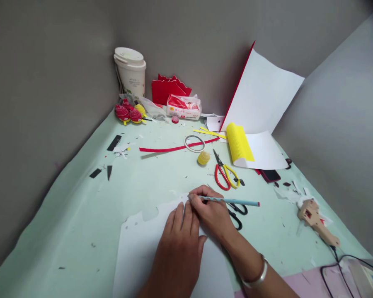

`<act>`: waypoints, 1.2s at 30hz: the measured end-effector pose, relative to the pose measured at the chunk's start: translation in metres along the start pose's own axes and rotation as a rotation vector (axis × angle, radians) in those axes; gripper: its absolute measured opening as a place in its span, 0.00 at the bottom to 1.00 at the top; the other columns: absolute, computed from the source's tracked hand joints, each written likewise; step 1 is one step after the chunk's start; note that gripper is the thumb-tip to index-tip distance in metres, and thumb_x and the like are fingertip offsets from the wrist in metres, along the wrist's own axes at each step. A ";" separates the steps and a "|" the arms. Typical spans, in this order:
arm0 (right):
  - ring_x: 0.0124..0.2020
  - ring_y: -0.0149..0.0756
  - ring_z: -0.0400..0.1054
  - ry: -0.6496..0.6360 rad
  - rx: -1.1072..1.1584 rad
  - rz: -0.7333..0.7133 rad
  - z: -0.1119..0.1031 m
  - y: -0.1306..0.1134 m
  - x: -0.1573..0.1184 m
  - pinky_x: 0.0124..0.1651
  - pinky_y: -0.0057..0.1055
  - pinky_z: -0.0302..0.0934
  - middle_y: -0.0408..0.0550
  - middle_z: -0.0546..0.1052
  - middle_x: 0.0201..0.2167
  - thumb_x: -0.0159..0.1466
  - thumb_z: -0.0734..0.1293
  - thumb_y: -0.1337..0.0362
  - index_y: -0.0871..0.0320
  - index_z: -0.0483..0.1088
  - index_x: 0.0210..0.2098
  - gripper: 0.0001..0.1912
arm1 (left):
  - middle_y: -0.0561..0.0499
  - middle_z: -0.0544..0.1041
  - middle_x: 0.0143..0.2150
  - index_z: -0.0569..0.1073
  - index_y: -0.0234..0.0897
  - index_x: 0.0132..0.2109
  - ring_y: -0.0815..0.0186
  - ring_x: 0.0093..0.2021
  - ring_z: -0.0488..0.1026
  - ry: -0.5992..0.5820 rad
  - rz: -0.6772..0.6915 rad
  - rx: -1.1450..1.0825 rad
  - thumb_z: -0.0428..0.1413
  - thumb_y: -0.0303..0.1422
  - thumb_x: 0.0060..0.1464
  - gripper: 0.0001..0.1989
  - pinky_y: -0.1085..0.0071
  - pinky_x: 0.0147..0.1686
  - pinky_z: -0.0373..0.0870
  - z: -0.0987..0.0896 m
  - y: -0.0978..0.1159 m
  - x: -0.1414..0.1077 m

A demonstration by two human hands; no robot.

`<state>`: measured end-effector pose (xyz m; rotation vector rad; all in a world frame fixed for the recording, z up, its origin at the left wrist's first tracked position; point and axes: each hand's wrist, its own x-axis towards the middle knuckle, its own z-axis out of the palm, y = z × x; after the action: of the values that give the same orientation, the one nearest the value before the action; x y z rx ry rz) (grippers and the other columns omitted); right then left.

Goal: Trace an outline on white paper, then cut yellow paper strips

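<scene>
A sheet of white paper (136, 256) with cut-out notches along its far edge lies in front of me. My left hand (182, 236) rests flat on it, fingers stretched forward. In my right hand (209, 211) is a light blue pencil (230, 201), gripped near its tip, which meets the far edge of the paper just beyond my left fingertips. Partly hidden behind my right hand are black-handled scissors (238, 215). Farther off lie scissors with one red and one yellow handle (223, 182) and a small yellow roll (204, 157).
A glue gun (318, 221) with a cord lies at the right, near a phone (270, 175). Yellow corrugated paper (238, 142), a roll of tape (194, 137) and a red strip (161, 150) lie farther back. A lidded cup (130, 74) and a tissue pack (184, 107) stand by the wall.
</scene>
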<state>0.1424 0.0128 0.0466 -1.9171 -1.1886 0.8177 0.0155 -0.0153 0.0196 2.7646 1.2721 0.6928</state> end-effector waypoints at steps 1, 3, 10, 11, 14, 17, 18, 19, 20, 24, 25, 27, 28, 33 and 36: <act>0.28 0.33 0.68 0.001 0.000 -0.003 0.000 0.000 0.000 0.36 0.29 0.61 0.39 0.76 0.24 0.60 0.64 0.61 0.54 0.72 0.28 0.07 | 0.36 0.73 0.58 0.69 0.25 0.58 0.48 0.56 0.70 -0.001 -0.002 0.000 0.53 0.31 0.56 0.24 0.52 0.54 0.69 0.000 0.000 0.000; 0.28 0.33 0.68 0.003 -0.003 -0.005 0.000 0.001 0.001 0.36 0.29 0.61 0.39 0.76 0.24 0.60 0.64 0.61 0.54 0.72 0.28 0.07 | 0.36 0.73 0.58 0.69 0.25 0.58 0.48 0.57 0.69 -0.007 -0.006 -0.003 0.53 0.31 0.56 0.24 0.52 0.54 0.69 0.000 0.000 0.000; 0.28 0.34 0.69 0.009 -0.015 -0.007 0.000 0.002 0.000 0.36 0.29 0.61 0.39 0.76 0.23 0.60 0.64 0.61 0.54 0.72 0.29 0.07 | 0.36 0.73 0.59 0.68 0.25 0.58 0.48 0.58 0.69 -0.007 -0.005 -0.016 0.53 0.31 0.56 0.24 0.53 0.55 0.68 0.002 0.000 -0.001; 0.28 0.33 0.69 0.007 -0.013 -0.007 0.000 0.001 0.000 0.36 0.29 0.61 0.39 0.76 0.23 0.60 0.64 0.61 0.54 0.72 0.28 0.07 | 0.36 0.73 0.59 0.68 0.26 0.58 0.49 0.58 0.69 -0.009 -0.005 -0.017 0.53 0.31 0.57 0.23 0.53 0.55 0.68 0.002 -0.001 0.000; 0.27 0.33 0.68 0.004 -0.001 -0.003 0.000 0.001 0.000 0.35 0.29 0.61 0.39 0.75 0.23 0.60 0.64 0.61 0.54 0.72 0.28 0.07 | 0.37 0.73 0.59 0.68 0.26 0.59 0.49 0.58 0.69 -0.017 0.000 -0.011 0.52 0.31 0.57 0.23 0.53 0.56 0.67 0.000 0.000 0.000; 0.27 0.34 0.68 0.015 0.035 0.015 0.000 0.001 0.000 0.34 0.29 0.61 0.39 0.75 0.23 0.59 0.64 0.61 0.54 0.72 0.28 0.07 | 0.36 0.73 0.58 0.68 0.25 0.58 0.48 0.57 0.70 -0.013 -0.002 0.007 0.52 0.31 0.57 0.23 0.53 0.54 0.68 0.000 0.000 0.000; 0.26 0.34 0.68 0.022 0.057 0.024 -0.001 0.001 0.001 0.33 0.29 0.61 0.40 0.75 0.23 0.59 0.64 0.61 0.54 0.72 0.28 0.07 | 0.36 0.74 0.58 0.69 0.25 0.57 0.48 0.56 0.70 -0.010 -0.003 0.011 0.52 0.31 0.57 0.23 0.53 0.54 0.69 -0.001 0.001 0.000; 0.26 0.34 0.67 0.028 0.079 0.033 -0.002 0.001 0.001 0.32 0.29 0.61 0.40 0.74 0.22 0.59 0.65 0.60 0.55 0.72 0.29 0.07 | 0.36 0.74 0.57 0.69 0.25 0.57 0.48 0.56 0.70 -0.009 -0.004 0.015 0.52 0.31 0.57 0.22 0.53 0.54 0.69 -0.001 0.001 0.000; 0.26 0.34 0.67 0.031 0.098 0.039 -0.002 0.001 0.001 0.31 0.28 0.61 0.40 0.74 0.22 0.59 0.65 0.60 0.55 0.72 0.29 0.07 | 0.36 0.74 0.58 0.69 0.26 0.57 0.48 0.56 0.70 -0.011 -0.005 0.018 0.52 0.31 0.57 0.22 0.53 0.54 0.69 -0.001 0.001 0.000; 0.26 0.33 0.67 0.021 0.097 0.036 -0.003 0.001 0.000 0.32 0.28 0.61 0.39 0.74 0.23 0.59 0.65 0.61 0.55 0.72 0.29 0.06 | 0.36 0.73 0.58 0.69 0.26 0.57 0.48 0.57 0.70 -0.021 -0.011 0.020 0.52 0.31 0.57 0.22 0.53 0.54 0.68 -0.001 0.001 -0.001; 0.26 0.33 0.67 0.017 0.085 0.032 -0.003 0.001 0.000 0.32 0.28 0.61 0.39 0.74 0.23 0.59 0.64 0.61 0.55 0.72 0.29 0.06 | 0.36 0.74 0.57 0.69 0.26 0.57 0.48 0.57 0.69 -0.023 -0.012 0.019 0.52 0.31 0.57 0.22 0.53 0.54 0.68 -0.001 0.000 -0.002; 0.26 0.33 0.67 0.012 0.060 0.026 -0.002 0.001 0.000 0.33 0.28 0.61 0.39 0.74 0.22 0.59 0.64 0.61 0.54 0.72 0.28 0.06 | 0.36 0.73 0.58 0.69 0.26 0.57 0.48 0.57 0.69 -0.025 -0.012 0.017 0.52 0.31 0.57 0.22 0.53 0.55 0.67 -0.001 0.000 -0.002; 0.27 0.33 0.67 0.008 0.052 0.021 -0.001 0.001 0.000 0.33 0.29 0.61 0.39 0.74 0.22 0.59 0.64 0.61 0.54 0.72 0.28 0.07 | 0.36 0.73 0.58 0.68 0.26 0.58 0.48 0.58 0.68 -0.024 -0.012 0.017 0.52 0.31 0.57 0.22 0.53 0.55 0.67 0.000 0.000 -0.002; 0.28 0.34 0.69 -0.007 0.032 0.010 -0.001 0.000 0.000 0.35 0.29 0.61 0.39 0.75 0.23 0.60 0.64 0.61 0.54 0.72 0.29 0.07 | 0.37 0.72 0.59 0.67 0.26 0.59 0.49 0.58 0.69 -0.020 -0.003 0.001 0.52 0.31 0.57 0.23 0.53 0.55 0.68 0.001 0.000 -0.001; 0.28 0.34 0.69 -0.008 0.028 0.011 -0.002 0.000 0.000 0.35 0.30 0.62 0.39 0.76 0.23 0.60 0.64 0.61 0.54 0.73 0.29 0.07 | 0.36 0.73 0.59 0.67 0.26 0.59 0.49 0.58 0.69 -0.022 -0.008 -0.008 0.52 0.31 0.57 0.23 0.53 0.55 0.68 0.000 0.000 0.000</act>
<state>0.1435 0.0128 0.0478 -1.9009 -1.1660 0.8446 0.0155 -0.0158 0.0197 2.7514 1.2735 0.6641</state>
